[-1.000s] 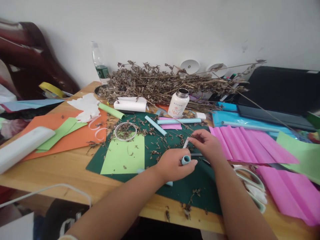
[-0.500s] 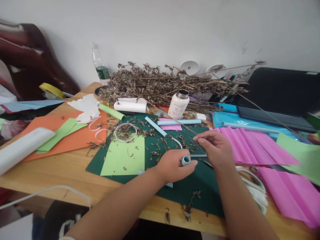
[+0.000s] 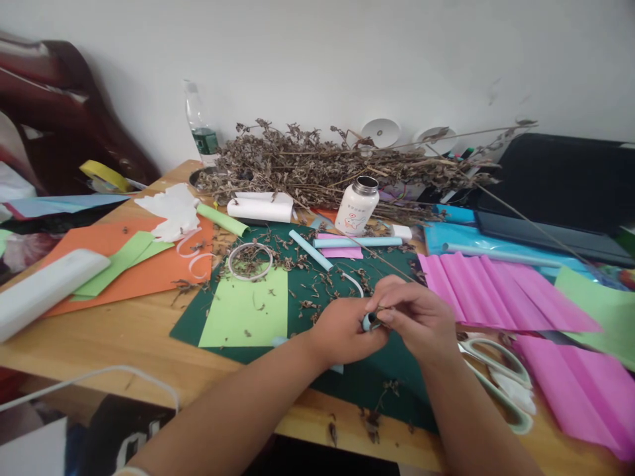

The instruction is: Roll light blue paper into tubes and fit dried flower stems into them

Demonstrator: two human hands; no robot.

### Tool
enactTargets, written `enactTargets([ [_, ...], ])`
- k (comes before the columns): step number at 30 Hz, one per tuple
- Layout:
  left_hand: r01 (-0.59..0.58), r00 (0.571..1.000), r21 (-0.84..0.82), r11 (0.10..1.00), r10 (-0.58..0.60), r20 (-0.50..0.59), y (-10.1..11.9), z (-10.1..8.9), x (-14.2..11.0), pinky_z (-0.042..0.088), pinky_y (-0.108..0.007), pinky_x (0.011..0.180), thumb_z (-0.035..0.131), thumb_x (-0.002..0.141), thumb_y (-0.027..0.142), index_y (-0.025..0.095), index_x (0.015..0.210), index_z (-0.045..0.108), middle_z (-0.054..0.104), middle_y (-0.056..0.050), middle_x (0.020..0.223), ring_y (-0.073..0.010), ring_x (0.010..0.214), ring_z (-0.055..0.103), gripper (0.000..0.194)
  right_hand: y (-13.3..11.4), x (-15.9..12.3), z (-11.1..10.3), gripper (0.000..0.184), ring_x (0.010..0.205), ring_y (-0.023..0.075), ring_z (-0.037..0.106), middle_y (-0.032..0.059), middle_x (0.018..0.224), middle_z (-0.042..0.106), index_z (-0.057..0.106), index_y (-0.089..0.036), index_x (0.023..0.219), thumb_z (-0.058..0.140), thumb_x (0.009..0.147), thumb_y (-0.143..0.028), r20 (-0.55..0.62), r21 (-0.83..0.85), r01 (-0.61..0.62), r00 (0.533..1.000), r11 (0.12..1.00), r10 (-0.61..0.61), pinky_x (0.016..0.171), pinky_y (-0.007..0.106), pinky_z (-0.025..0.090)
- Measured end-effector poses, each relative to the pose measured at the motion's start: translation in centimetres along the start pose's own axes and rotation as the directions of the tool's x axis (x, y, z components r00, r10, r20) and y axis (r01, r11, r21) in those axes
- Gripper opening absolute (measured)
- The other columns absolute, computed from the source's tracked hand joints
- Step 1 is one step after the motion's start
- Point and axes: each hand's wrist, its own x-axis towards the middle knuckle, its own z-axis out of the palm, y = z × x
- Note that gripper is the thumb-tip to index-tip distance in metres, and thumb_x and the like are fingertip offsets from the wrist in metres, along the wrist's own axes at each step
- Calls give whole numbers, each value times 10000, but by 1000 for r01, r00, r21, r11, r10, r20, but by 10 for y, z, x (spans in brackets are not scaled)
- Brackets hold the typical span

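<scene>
My left hand [image 3: 344,330] is wrapped round a rolled blue paper tube [image 3: 368,322], its open end facing up between thumb and forefinger. Right at that opening, my right hand [image 3: 421,314] pinches something thin and brown that looks like a dried stem or leaf bit; the fingers partly hide it. Below both hands lies a green cutting mat [image 3: 391,410] strewn with dry leaf crumbs. Two more blue paper tubes [image 3: 357,242] rest on the mat beyond my hands. Scissors [image 3: 501,370] with pale handles lie beside my right forearm.
Behind stands a heap of dried plants [image 3: 307,165] and an uncapped white bottle [image 3: 358,206]. A tape ring [image 3: 251,244] lies on light green paper [image 3: 248,314]. Pink crepe paper [image 3: 496,291] is at right, orange paper [image 3: 143,264] at left. A long stalk juts out to the right.
My right hand has moved left and down, from beside the tube to its opening, its fingers now touching there. My left hand keeps its hold on the tube.
</scene>
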Motion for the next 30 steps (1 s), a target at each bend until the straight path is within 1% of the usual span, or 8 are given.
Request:
enactTargets([
  [5, 1, 1000, -2, 1000, -1, -20, -1, 1, 0, 387, -201, 532, 428, 700, 255, 160, 679, 525, 564, 2, 640, -119, 593, 524, 138, -2, 4, 0, 129, 699, 148, 523, 14, 699, 621, 568, -221, 741, 578, 691, -103, 71, -182, 65, 996, 981, -53, 613, 301, 442],
  [11, 15, 1000, -13, 1000, -15, 15, -1, -1, 0, 421, -228, 583, 447, 689, 256, 152, 678, 543, 600, -23, 691, -154, 658, 569, 141, -6, 8, -7, 38, 758, 168, 536, 40, 788, 602, 576, -209, 711, 557, 715, -177, 194, -367, 160, 977, 916, -93, 681, 340, 434],
  [16, 53, 998, -29, 998, -52, 19, 1, -2, -1, 424, -233, 573, 465, 692, 287, 162, 623, 505, 583, -17, 630, -152, 625, 566, 148, -13, 5, -13, 145, 829, 198, 501, 73, 911, 578, 586, -194, 775, 451, 761, -246, 322, -460, 308, 932, 833, -167, 741, 394, 396],
  [20, 63, 998, -23, 998, -62, 29, 2, -2, -1, 421, -236, 583, 483, 681, 295, 165, 626, 487, 584, -22, 656, -153, 642, 561, 141, -17, 4, -13, 157, 870, 223, 473, 84, 960, 566, 578, -179, 770, 447, 745, -262, 393, -522, 360, 906, 773, -157, 763, 416, 376],
  [23, 62, 998, -14, 998, -61, 21, 2, -2, -1, 404, -223, 551, 473, 678, 275, 167, 594, 462, 555, -7, 599, -134, 587, 536, 138, -15, 2, -14, 188, 876, 224, 473, 85, 990, 552, 578, -182, 815, 415, 758, -257, 375, -510, 363, 910, 780, -178, 772, 420, 366],
  [28, 71, 997, 24, 997, -71, 2, 4, -3, 0, 358, -197, 486, 452, 701, 285, 169, 558, 441, 485, 22, 517, -102, 509, 473, 185, -11, -4, -19, 241, 900, 229, 481, 73, 990, 545, 563, -215, 916, 364, 791, -270, 136, -391, 262, 965, 882, -226, 805, 439, 346],
  [29, 70, 998, 30, 997, -70, 6, 4, -3, 0, 355, -196, 481, 458, 697, 281, 169, 548, 436, 478, 24, 508, -101, 503, 469, 187, -11, -4, -19, 245, 911, 235, 475, 72, 997, 544, 568, -221, 905, 362, 794, -292, 138, -386, 256, 966, 886, -219, 816, 447, 338],
  [30, 68, 998, 30, 997, -68, 10, 4, -3, 0, 359, -196, 484, 469, 686, 271, 168, 547, 438, 484, 23, 512, -102, 507, 475, 176, -13, -4, -19, 252, 918, 240, 470, 72, 1007, 542, 576, -224, 888, 360, 794, -315, 173, -398, 263, 962, 879, -210, 822, 452, 333],
])
